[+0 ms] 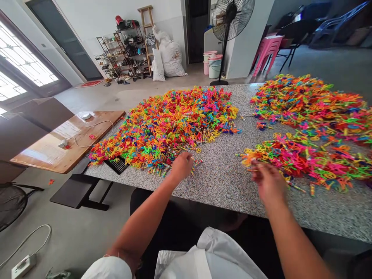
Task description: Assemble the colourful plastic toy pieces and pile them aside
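Small bright plastic pieces with looped tops and patterned sticks lie heaped on a speckled granite table (221, 174). At the near edge of the left pile (174, 120), my left hand (182, 167) is closed, thumb against curled fingers; whatever it pinches is hidden. My right hand (269, 181) is slightly blurred at the left end of the near right pile (308, 157). Its fingers are closed on a smeared orange plastic piece (248, 157). A few sticks lie loose beside my left hand.
Behind on the right spreads another large pile (308, 100). A wooden board (69, 139) with cables stands left of the table, above a black ledge (74, 190). Beyond the table are a standing fan (228, 23), white sacks (171, 58), lidded buckets (215, 66) and pink stools (269, 50).
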Motion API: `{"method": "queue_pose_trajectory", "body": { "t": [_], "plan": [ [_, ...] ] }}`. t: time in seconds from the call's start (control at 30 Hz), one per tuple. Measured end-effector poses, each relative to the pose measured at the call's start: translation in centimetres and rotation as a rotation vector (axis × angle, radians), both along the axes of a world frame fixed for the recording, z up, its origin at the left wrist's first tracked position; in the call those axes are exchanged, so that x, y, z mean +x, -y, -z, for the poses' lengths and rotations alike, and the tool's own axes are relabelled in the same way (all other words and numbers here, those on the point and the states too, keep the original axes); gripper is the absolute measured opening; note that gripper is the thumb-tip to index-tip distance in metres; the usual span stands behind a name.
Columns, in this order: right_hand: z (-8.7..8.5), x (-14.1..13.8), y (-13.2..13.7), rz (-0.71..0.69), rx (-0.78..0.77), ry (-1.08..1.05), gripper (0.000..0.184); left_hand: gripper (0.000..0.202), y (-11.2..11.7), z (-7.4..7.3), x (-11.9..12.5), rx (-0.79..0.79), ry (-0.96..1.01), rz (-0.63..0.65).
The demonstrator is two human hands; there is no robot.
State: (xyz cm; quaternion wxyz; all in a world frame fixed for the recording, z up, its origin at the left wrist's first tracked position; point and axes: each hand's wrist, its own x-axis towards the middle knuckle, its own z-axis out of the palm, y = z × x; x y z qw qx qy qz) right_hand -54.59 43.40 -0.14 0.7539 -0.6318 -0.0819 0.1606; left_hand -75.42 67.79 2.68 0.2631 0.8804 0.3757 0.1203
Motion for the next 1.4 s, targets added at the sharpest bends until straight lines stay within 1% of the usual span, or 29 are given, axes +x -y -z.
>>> {"method": "queue_pose_trajectory", "body": {
  "t": [0.03, 0.07, 0.1, 0.13, 0.17, 0.2, 0.27, 0.33, 0.4, 0.47, 0.53, 0.6, 0.73, 0.8, 0.87, 0.9, 1.03, 1.07, 1.13, 1.23, 1.27, 1.3, 1.4],
  "plan": [
    [0.2, 0.9, 0.0, 0.113, 0.087, -0.053, 0.036, 0.026, -1.4, -0.2, -0.5, 0.087, -0.057, -0.042],
    [0.3, 1.5, -0.2, 0.176, 0.132, -0.093, 0.036, 0.028, -2.7, -0.3, -1.0, 0.154, -0.122, -0.073],
    [0.4, 1.6, -0.8, 0.181, 0.123, -0.111, 0.036, 0.029, -3.6, -0.4, -1.3, 0.194, -0.189, -0.09],
    [0.5, 1.2, -1.8, 0.132, 0.063, -0.1, 0.035, 0.031, -4.3, -0.4, -1.6, 0.216, -0.251, -0.091],
    [0.5, 0.4, -3.1, 0.038, -0.034, -0.054, 0.033, 0.033, -4.7, -0.4, -1.7, 0.222, -0.303, -0.08],
    [0.5, -0.7, -4.6, -0.087, -0.152, 0.032, 0.031, 0.036, -4.8, -0.3, -1.7, 0.223, -0.342, -0.057],
    [0.4, -3.4, -8.3, -0.349, -0.399, 0.31, 0.024, 0.038, -4.5, -0.1, -1.4, 0.235, -0.392, 0.006],
    [-0.1, -6.0, -12.2, -0.501, -0.622, 0.613, 0.022, 0.036, -4.0, 0.1, -1.0, 0.271, -0.424, 0.065],
    [-0.6, -7.7, -15.5, -0.595, -0.842, 0.789, 0.024, 0.033, -3.6, 0.2, -0.7, 0.306, -0.45, 0.118],
    [-1.1, -8.6, -17.9, -0.662, -0.981, 0.861, 0.026, 0.029, -3.4, 0.2, -0.7, 0.333, -0.452, 0.152],
    [-1.2, -8.7, -19.3, -0.697, -1.022, 0.868, 0.027, 0.027, -3.3, 0.3, -0.9, 0.345, -0.441, 0.162],
    [-1.0, -8.3, -19.7, -0.698, -1.02, 0.839, 0.026, 0.027, -3.4, 0.3, -1.0, 0.356, -0.427, 0.159],
    [-0.2, -7.3, -19.3, -0.69, -0.985, 0.758, 0.021, 0.032, -3.3, 0.3, -1.0, 0.371, -0.437, 0.176],
    [0.1, -7.0, -19.1, -0.678, -0.938, 0.705, 0.014, 0.029, -3.3, 0.3, -0.9, 0.364, -0.448, 0.192],
    [0.2, -6.7, -19.0, -0.646, -0.878, 0.635, 0.007, 0.021, -3.3, 0.2, -0.9, 0.359, -0.425, 0.211],
    [0.3, -6.6, -18.9, -0.624, -0.843, 0.591, 0.006, 0.018, -3.4, 0.2, -0.9, 0.363, -0.388, 0.222],
    [0.1, -6.1, -17.7, -0.543, -0.638, 0.385, 0.019, 0.008, -3.6, 0.1, -1.5, 0.364, -0.131, 0.276],
    [-0.1, -6.0, -17.1, -0.532, -0.586, 0.345, 0.022, 0.007, -3.6, 0.0, -1.7, 0.323, -0.068, 0.288],
    [-0.6, -6.1, -15.5, -0.537, -0.43, 0.234, 0.025, 0.008, -3.3, -0.3, -1.9, 0.167, 0.038, 0.294],
    [-1.8, -6.6, -13.1, -0.628, -0.058, -0.06, 0.029, 0.005, -2.4, -0.8, -2.0, -0.135, 0.184, 0.276],
    [-2.2, -6.8, -12.5, -0.664, 0.049, -0.155, 0.031, 0.007, -2.1, -1.0, -1.9, -0.229, 0.232, 0.279],
    [-2.6, -7.0, -11.9, -0.7, 0.114, -0.226, 0.033, 0.011, -1.9, -1.1, -1.9, -0.32, 0.27, 0.287],
    [-3.1, -7.4, -10.9, -0.771, 0.119, -0.306, 0.032, 0.022, -1.3, -1.7, -2.1, -0.561, 0.304, 0.315]
  ]
}}
